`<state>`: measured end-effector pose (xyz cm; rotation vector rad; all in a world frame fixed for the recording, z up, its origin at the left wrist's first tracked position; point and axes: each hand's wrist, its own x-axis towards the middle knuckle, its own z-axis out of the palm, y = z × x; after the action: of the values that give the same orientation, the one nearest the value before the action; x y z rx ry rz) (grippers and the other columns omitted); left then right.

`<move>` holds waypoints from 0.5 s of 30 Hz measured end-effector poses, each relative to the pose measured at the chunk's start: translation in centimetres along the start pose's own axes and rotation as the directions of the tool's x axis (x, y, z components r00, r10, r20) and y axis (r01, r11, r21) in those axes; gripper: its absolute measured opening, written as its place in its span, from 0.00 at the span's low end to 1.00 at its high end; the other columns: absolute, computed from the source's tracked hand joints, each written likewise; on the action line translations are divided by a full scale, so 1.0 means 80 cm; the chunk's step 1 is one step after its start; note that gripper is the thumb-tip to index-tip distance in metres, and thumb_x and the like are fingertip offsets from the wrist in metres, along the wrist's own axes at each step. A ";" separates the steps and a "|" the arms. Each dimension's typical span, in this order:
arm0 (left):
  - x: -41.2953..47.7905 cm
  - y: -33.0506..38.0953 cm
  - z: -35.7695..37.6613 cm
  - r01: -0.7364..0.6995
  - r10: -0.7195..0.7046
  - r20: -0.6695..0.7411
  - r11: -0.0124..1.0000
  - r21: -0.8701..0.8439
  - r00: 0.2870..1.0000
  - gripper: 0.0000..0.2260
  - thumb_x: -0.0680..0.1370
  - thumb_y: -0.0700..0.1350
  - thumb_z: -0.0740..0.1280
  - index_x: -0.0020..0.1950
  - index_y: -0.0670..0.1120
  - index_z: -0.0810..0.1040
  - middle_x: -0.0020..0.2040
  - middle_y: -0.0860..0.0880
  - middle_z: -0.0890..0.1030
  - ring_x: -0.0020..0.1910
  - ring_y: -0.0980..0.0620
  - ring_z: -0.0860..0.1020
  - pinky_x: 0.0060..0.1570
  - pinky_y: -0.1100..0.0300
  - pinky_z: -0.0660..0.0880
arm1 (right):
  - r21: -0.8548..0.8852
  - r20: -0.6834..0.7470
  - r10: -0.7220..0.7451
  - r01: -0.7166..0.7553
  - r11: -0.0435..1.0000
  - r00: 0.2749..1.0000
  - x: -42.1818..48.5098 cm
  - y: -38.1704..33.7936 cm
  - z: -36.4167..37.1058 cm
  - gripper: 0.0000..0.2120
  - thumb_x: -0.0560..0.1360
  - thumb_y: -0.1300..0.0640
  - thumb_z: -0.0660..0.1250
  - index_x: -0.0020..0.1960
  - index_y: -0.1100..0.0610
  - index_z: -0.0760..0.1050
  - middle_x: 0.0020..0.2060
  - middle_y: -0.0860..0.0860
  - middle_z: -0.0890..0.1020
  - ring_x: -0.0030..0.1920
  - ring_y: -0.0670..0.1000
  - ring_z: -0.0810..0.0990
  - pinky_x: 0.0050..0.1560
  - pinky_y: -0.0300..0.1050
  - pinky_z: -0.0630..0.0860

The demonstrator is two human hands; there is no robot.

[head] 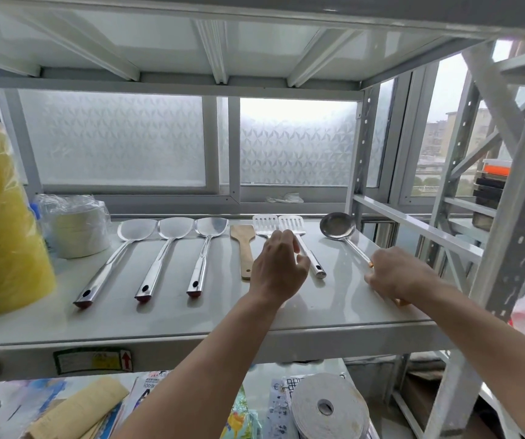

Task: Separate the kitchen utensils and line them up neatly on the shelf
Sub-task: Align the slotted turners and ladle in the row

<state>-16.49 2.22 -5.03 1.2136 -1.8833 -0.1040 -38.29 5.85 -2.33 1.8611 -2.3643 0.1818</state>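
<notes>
On the white shelf [159, 318] lie three steel turners [118, 261] [159, 258] [204, 255] side by side, handles toward me. To their right lies a wooden spatula [244, 248], then two slotted steel turners [265, 224] [302, 245]. My left hand [278, 267] hovers over the slotted turners with curled fingers, hiding the left one's handle; whether it grips that handle cannot be told. A steel ladle [337, 230] lies at the right, and my right hand [397, 274] grips its wooden handle end.
A yellow wrapped bundle [1, 223] and a bagged stack of bowls [77, 226] stand at the shelf's left. A shelf upright [361, 160] rises behind the ladle. The shelf below holds a tape roll [327, 407], packets and papers. A second rack stands at the right.
</notes>
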 end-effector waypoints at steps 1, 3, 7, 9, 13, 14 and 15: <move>0.000 0.000 0.000 0.001 -0.001 -0.001 1.000 -0.002 1.000 0.05 0.76 0.46 0.65 0.49 0.47 0.72 0.52 0.49 0.76 0.54 0.46 0.76 0.48 0.52 0.73 | 0.025 0.000 0.010 -0.010 1.000 1.000 0.005 -0.002 0.003 0.08 0.74 0.53 0.63 0.39 0.57 0.73 0.39 0.54 0.79 0.39 0.56 0.81 0.37 0.44 0.76; 0.000 -0.002 0.001 0.004 -0.004 0.001 1.000 -0.003 1.000 0.05 0.76 0.46 0.65 0.49 0.47 0.72 0.51 0.49 0.76 0.54 0.46 0.76 0.48 0.52 0.73 | 0.071 -0.003 0.024 -0.023 0.997 1.000 0.018 -0.005 0.009 0.08 0.73 0.54 0.62 0.42 0.58 0.76 0.40 0.54 0.80 0.39 0.56 0.81 0.36 0.44 0.76; 0.001 -0.004 0.002 0.009 -0.009 0.008 1.000 -0.003 1.000 0.05 0.76 0.46 0.65 0.49 0.47 0.72 0.52 0.49 0.76 0.53 0.46 0.76 0.48 0.51 0.75 | 0.170 0.061 0.071 -0.080 0.982 0.996 0.046 -0.008 0.015 0.08 0.74 0.55 0.61 0.46 0.58 0.77 0.45 0.56 0.81 0.41 0.57 0.81 0.37 0.45 0.79; 0.002 -0.005 0.003 0.008 -0.007 0.014 1.000 -0.005 1.000 0.06 0.76 0.46 0.66 0.49 0.47 0.72 0.52 0.49 0.76 0.53 0.46 0.76 0.49 0.50 0.75 | 0.199 0.090 0.097 -0.114 0.973 0.991 0.058 -0.008 0.014 0.07 0.75 0.58 0.60 0.45 0.59 0.77 0.44 0.57 0.81 0.38 0.55 0.80 0.34 0.44 0.77; 0.003 -0.006 0.004 0.006 -0.006 0.015 1.000 -0.010 1.000 0.05 0.76 0.46 0.66 0.49 0.46 0.73 0.52 0.48 0.76 0.53 0.45 0.76 0.49 0.50 0.75 | 0.233 0.116 0.140 -0.164 0.959 0.983 0.072 -0.005 0.016 0.09 0.75 0.63 0.58 0.39 0.60 0.74 0.40 0.57 0.81 0.34 0.56 0.81 0.28 0.42 0.76; 0.004 -0.007 0.004 0.006 -0.006 0.017 1.000 -0.013 1.000 0.05 0.76 0.45 0.66 0.50 0.46 0.73 0.52 0.48 0.76 0.54 0.45 0.76 0.49 0.50 0.75 | 0.235 0.112 0.134 -0.158 0.959 0.985 0.077 -0.002 0.019 0.10 0.75 0.62 0.58 0.38 0.58 0.73 0.44 0.58 0.82 0.35 0.57 0.81 0.29 0.42 0.75; 0.004 -0.008 0.005 0.005 -0.005 0.018 1.000 -0.013 1.000 0.05 0.76 0.45 0.65 0.50 0.46 0.73 0.52 0.48 0.76 0.54 0.45 0.76 0.49 0.51 0.75 | 0.233 0.115 0.131 -0.155 0.960 0.985 0.081 0.000 0.022 0.10 0.75 0.61 0.57 0.37 0.57 0.72 0.48 0.59 0.83 0.37 0.57 0.81 0.31 0.41 0.74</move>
<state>-16.37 1.50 -5.35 1.2130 -1.8927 -0.1302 -39.86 -0.67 -2.91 1.8343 -2.6520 0.4185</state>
